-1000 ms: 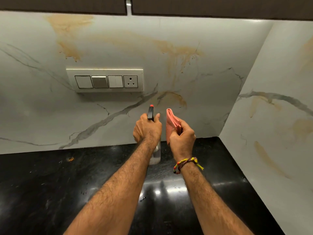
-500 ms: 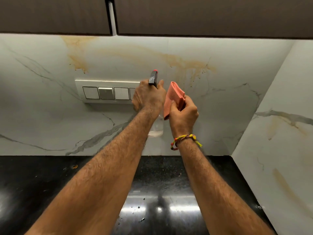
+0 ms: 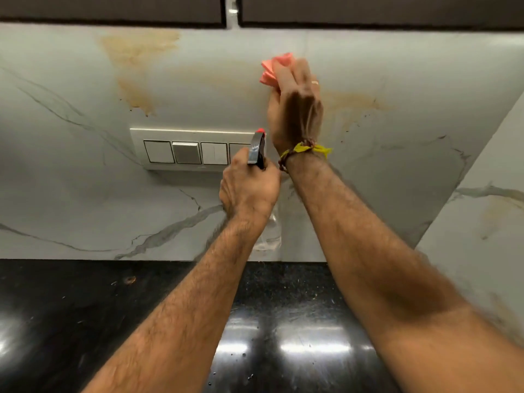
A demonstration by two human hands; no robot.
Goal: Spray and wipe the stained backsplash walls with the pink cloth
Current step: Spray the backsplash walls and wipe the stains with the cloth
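Note:
The white marble backsplash [image 3: 85, 194] carries brown stains at the upper left [image 3: 136, 52], just right of my raised hand [image 3: 354, 100] and on the right side wall [image 3: 496, 208]. My right hand [image 3: 295, 109] holds the bunched pink cloth [image 3: 272, 69] against the back wall, high up under the cabinets; the cloth pokes out above and left of my fingers. Lower down, my left hand [image 3: 249, 191] grips a spray bottle [image 3: 257, 150] with a black trigger head and a red nozzle. Its clear body [image 3: 270, 234] hangs below my fist, in front of the switch panel's right end.
A white switch panel [image 3: 187, 151] with several switches sits on the back wall left of the bottle. Dark cabinets [image 3: 113, 8] run along the top. A glossy black stone counter [image 3: 85, 321] lies below. The right side wall meets the back wall in a corner [image 3: 467, 165].
My right hand rose from beside the bottle to the upper wall and now holds the cloth against it. The left hand lifted the spray bottle from counter level to the switch panel's height.

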